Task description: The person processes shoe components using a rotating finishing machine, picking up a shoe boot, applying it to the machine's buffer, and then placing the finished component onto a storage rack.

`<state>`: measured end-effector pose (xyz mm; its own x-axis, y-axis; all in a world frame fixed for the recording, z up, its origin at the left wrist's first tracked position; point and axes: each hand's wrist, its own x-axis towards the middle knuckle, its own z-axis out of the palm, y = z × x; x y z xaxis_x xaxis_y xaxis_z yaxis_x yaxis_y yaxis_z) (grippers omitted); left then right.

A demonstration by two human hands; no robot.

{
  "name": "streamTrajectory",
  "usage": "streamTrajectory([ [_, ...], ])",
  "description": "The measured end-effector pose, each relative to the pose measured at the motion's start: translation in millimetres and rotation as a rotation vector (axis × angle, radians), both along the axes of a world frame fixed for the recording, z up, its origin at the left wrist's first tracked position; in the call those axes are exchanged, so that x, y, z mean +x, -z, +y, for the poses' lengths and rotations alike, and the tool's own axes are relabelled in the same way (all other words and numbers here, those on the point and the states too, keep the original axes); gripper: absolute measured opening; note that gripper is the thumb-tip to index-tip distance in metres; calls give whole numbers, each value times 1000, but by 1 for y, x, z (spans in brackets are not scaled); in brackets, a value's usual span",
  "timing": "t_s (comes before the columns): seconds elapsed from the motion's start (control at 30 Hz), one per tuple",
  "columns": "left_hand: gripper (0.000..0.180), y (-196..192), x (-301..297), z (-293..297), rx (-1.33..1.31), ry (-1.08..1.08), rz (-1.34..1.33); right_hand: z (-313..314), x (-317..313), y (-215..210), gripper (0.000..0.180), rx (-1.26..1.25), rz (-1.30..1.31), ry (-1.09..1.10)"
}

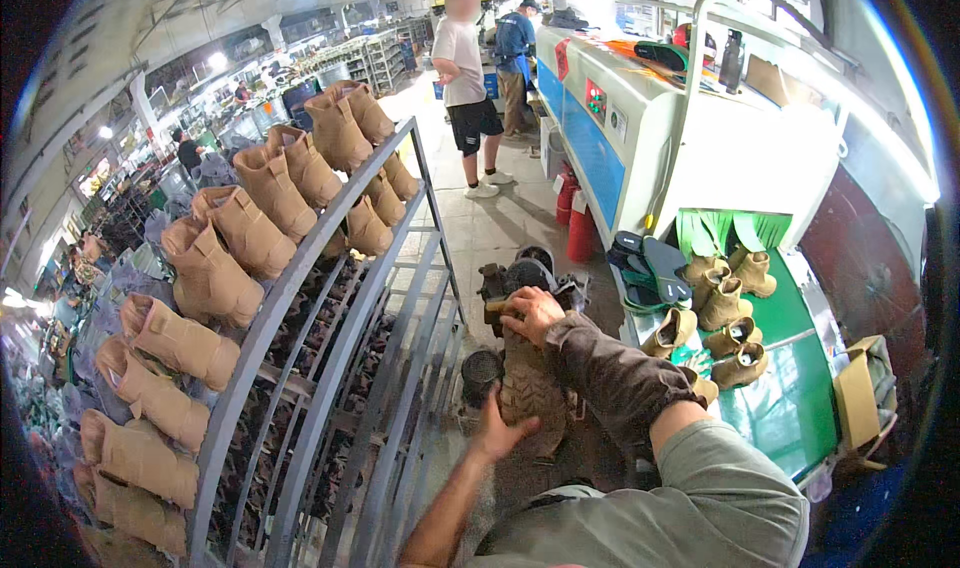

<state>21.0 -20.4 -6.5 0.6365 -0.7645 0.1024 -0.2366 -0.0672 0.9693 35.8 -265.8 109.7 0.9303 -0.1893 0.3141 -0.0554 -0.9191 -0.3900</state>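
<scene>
A brown boot (528, 383) with its treaded sole turned up is in front of me, over a dark machine (530, 263) that stands low between the rack and the bench. My right hand (533, 315) grips the boot's far end, fingers curled over it; a dark brown sleeve covers that forearm. At the near left side of the boot, my left hand (497, 430) holds its edge with the thumb spread along the sole and the other fingers partly hidden. Beside the left hand is a black round machine part (482, 370). The boot's upper is mostly hidden beneath the sole.
A grey metal rack (290, 298) with rows of tan boots (265, 198) fills the left. On the right, several boots (725, 303) stand on a green conveyor (795, 388) by a white-and-blue machine (600, 118). Red fire extinguishers (580, 230) and two people (465, 78) are ahead.
</scene>
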Motion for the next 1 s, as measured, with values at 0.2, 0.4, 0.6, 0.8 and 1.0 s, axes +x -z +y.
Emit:
streamTrajectory([
  [0.2, 92, -283, 29, 59, -727, 96, -253, -12, -9, 8, 35, -21, -48, 43],
  [0.4, 111, -72, -9, 35, -3, -170, -323, -5, 2, 13, 32, 0, -132, 2],
  [0.6, 57, -14, -46, 12, -207, 138, 1182, -8, -5, 31, 35, -25, -128, 6],
  [0.8, 64, 64, -28, 26, -57, 167, 1066, 19, -12, 21, 29, -31, -126, 55],
  [1.0, 67, 38, -47, 24, 61, 213, 725, 36, -27, 25, 26, -125, -544, -18],
])
